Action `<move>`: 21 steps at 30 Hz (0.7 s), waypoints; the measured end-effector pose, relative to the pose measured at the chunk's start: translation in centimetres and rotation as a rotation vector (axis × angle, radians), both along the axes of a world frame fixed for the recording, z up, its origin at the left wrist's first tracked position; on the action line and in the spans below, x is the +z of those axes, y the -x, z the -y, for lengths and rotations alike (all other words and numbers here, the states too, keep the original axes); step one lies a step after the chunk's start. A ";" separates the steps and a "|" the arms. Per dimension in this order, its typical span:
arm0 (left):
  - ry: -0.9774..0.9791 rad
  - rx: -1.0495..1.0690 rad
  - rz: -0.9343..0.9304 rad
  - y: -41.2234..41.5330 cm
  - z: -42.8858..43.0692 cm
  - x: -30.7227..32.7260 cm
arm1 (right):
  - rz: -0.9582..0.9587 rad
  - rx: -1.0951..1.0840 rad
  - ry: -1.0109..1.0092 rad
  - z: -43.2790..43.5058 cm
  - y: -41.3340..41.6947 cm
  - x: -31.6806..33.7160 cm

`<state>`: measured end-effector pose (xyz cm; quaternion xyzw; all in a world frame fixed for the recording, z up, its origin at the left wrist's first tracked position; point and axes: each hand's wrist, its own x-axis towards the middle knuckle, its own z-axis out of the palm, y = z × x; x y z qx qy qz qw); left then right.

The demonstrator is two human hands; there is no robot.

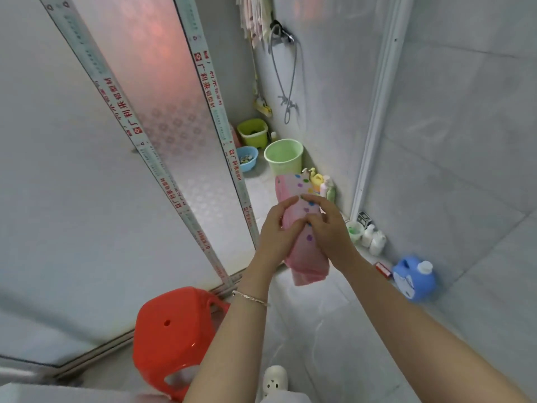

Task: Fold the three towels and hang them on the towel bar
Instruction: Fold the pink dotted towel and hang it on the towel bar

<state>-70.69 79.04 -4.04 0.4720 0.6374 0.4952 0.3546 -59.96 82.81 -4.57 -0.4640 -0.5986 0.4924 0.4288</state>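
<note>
While the pink towel (pixel 308 257) hangs in the air above the floor, about midway between the sliding door (pixel 162 117) and the right-hand wall, the folding step looks to be the one in hand. The cloth is already gathered into a narrow, long strip. The left hand (pixel 277 231) has its fingers curled round the strip's left edge, and the right hand (pixel 329 228) pinches the dotted face just beside it, so the two hands almost touch. I judge the next move calls for pressing the fold flat or doubling it once more, then lifting it to a towel bar, which is nowhere plainly in view. Only one towel can be counted with certainty. A bunch of pale cloths (pixel 254 18) hangs high on the far wall, but whether these are the other two towels, or how many there are, I cannot tell. On the floor I count two green buckets, one squarish (pixel 252 132) and one round (pixel 284 158), and one blue basin (pixel 247 159), all toward the far corner. One red stool (pixel 174 338) stands at the near edge by the door track, and one blue jug (pixel 414 279) sits against the right wall.
</note>
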 end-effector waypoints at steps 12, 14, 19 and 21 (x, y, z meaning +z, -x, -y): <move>0.087 -0.342 0.055 -5.1 -8.3 1.6 | 0.028 -0.299 0.023 -5.5 -6.3 0.9; 0.074 -0.418 0.035 -5.6 -10.6 2.2 | 0.026 -0.355 -0.005 -7.1 -7.0 1.4; 0.010 -0.526 -0.028 -6.3 -18.2 2.4 | -0.001 -0.482 -0.055 -12.1 -7.9 3.2; 0.005 -0.564 -0.035 -6.4 -21.1 2.1 | -0.004 -0.517 -0.068 -14.1 -8.2 3.6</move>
